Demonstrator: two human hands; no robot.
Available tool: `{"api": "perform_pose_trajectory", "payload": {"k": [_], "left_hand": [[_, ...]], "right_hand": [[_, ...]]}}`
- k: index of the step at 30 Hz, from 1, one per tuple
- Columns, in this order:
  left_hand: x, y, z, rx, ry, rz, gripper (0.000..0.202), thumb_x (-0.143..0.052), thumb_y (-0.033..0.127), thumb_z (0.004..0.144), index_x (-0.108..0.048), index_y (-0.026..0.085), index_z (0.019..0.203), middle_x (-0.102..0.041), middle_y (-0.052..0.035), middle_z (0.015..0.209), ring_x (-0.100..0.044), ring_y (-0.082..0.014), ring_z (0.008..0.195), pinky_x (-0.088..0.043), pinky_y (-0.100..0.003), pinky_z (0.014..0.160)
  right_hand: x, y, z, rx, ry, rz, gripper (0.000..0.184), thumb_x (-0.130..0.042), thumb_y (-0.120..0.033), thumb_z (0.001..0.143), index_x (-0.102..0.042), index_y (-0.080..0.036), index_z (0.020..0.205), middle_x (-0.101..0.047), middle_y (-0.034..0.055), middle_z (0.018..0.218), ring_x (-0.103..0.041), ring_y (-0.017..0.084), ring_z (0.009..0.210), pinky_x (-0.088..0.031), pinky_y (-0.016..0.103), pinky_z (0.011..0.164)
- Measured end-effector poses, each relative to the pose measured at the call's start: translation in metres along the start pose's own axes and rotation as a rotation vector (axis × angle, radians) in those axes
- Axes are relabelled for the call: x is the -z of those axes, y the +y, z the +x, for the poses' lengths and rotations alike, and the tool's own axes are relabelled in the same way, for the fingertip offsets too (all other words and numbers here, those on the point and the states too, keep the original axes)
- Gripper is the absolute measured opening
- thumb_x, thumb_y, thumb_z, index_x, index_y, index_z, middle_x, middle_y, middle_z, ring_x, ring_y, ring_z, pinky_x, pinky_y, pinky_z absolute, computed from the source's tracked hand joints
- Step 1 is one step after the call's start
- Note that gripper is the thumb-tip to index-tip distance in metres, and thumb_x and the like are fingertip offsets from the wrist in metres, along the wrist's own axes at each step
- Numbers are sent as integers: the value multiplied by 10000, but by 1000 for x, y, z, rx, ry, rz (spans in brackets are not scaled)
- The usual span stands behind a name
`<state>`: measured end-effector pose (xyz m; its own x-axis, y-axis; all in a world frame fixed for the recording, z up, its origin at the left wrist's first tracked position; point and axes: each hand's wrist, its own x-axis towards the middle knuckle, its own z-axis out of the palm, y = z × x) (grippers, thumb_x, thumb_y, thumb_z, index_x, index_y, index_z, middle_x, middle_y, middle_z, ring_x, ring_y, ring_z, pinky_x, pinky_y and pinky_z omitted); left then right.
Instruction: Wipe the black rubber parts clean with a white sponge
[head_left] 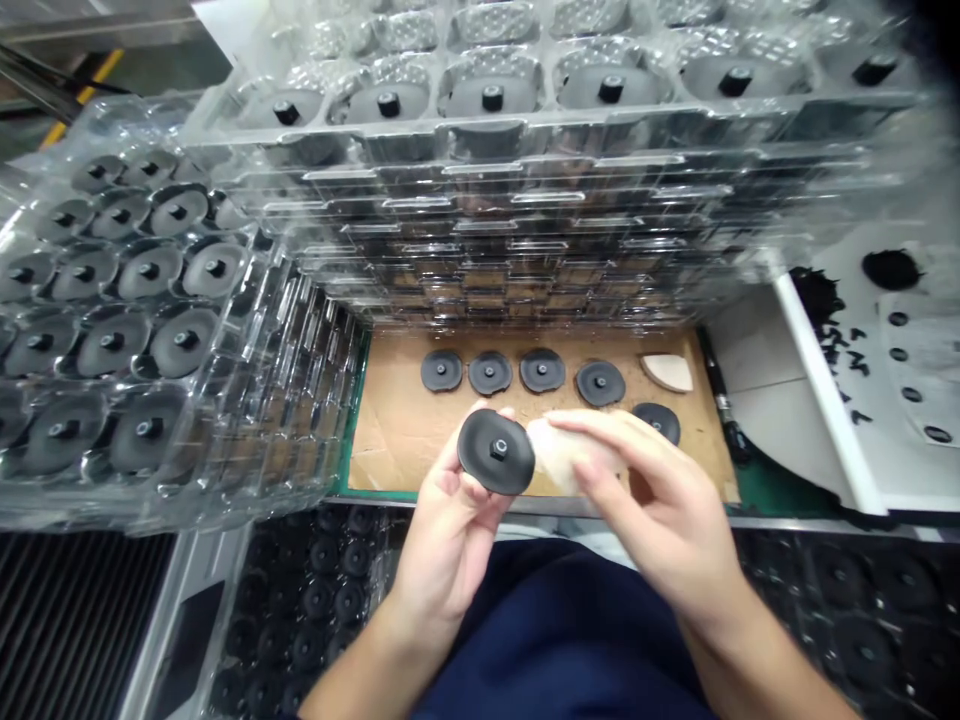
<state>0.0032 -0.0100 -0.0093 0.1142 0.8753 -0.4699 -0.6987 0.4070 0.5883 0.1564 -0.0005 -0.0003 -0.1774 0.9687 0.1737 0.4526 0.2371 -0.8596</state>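
My left hand (448,530) holds a round black rubber disc (496,452) with a small centre stud, pinched between thumb and fingers and tilted toward me. My right hand (660,510) is closed on a pale cloth-like pad (559,452) that touches the disc's right edge. Both hands hover over the front edge of a brown cardboard sheet (397,420). On that sheet several more black discs (541,370) lie in a row, and one more (658,418) sits just behind my right hand.
Stacks of clear plastic trays (525,230) filled with black discs rise behind and to the left (142,330). A pale wedge-shaped piece (669,372) lies on the cardboard. A white fixture (885,400) with black scraps stands at right. Bins of discs (315,600) sit below.
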Motion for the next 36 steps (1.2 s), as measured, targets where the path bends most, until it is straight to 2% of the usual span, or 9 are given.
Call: {"api": "perform_pose_trajectory", "payload": {"k": [3,6,10,15,19,24,27,31,36], "left_hand": [[-2,1,-1,33,-37,12,432,-746,157,686,-659,260,1096,-696,-18,1122,-643,-163,1000,-508,-204,843],[-2,1,-1,58,-39,28,455,-710,43,674,-672,275,1063,-712,15,1061,-658,-137,943,-514,-160,779],[-2,3,1,33,-42,43,428,-714,95,697,-662,271,1083,-699,1,1098,-655,-150,964,-515,-177,803],[1,12,1,9,-39,-3,390,-717,151,718,-660,256,1089,-705,-15,1091,-685,-154,904,-527,-183,798],[2,11,3,-11,-72,-5,415,-689,128,742,-642,261,1132,-698,-23,1120,-678,-164,944,-516,-228,875],[-1,1,-2,27,-83,9,399,-708,174,736,-651,247,1124,-703,-24,1113,-656,-150,982,-518,-191,838],[1,1,-6,67,-34,57,406,-718,213,731,-648,241,1129,-718,-40,1059,-659,-165,971,-527,-208,824],[1,2,-6,83,68,91,457,-763,160,665,-659,277,1095,-724,-11,1017,-675,-164,913,-542,-228,795],[-3,2,-4,131,-16,60,442,-814,222,601,-695,222,1027,-738,-28,938,-666,-187,952,-509,-242,878]], "right_hand": [[6,-28,11,245,-64,8,229,-492,-102,867,-621,-161,1047,-679,32,849,-581,138,740,-435,274,677],[5,-32,16,251,-214,10,216,-492,-74,857,-630,-152,1004,-652,8,768,-550,123,681,-397,268,633],[6,-27,15,266,-143,4,214,-472,-101,877,-620,-144,1026,-665,37,849,-563,143,738,-388,295,665],[9,4,-16,-95,-446,206,186,-488,-216,909,-655,-251,984,-698,-12,870,-621,140,783,-470,264,702],[14,27,-27,-393,-184,114,204,-499,-314,906,-650,-243,1024,-690,18,1065,-629,193,998,-493,294,828],[13,-17,-1,-92,59,78,237,-508,-235,905,-599,-265,1122,-662,1,1106,-613,157,978,-469,258,829],[3,-39,11,148,5,31,262,-451,-160,906,-590,-146,1128,-685,67,1004,-613,180,876,-450,324,795],[-5,-40,17,114,-319,60,232,-450,-121,899,-618,-158,1054,-702,24,979,-620,149,855,-430,297,756],[-2,-37,14,207,-48,-57,264,-401,-138,909,-590,-101,1089,-689,88,971,-596,184,816,-392,333,725]]}}
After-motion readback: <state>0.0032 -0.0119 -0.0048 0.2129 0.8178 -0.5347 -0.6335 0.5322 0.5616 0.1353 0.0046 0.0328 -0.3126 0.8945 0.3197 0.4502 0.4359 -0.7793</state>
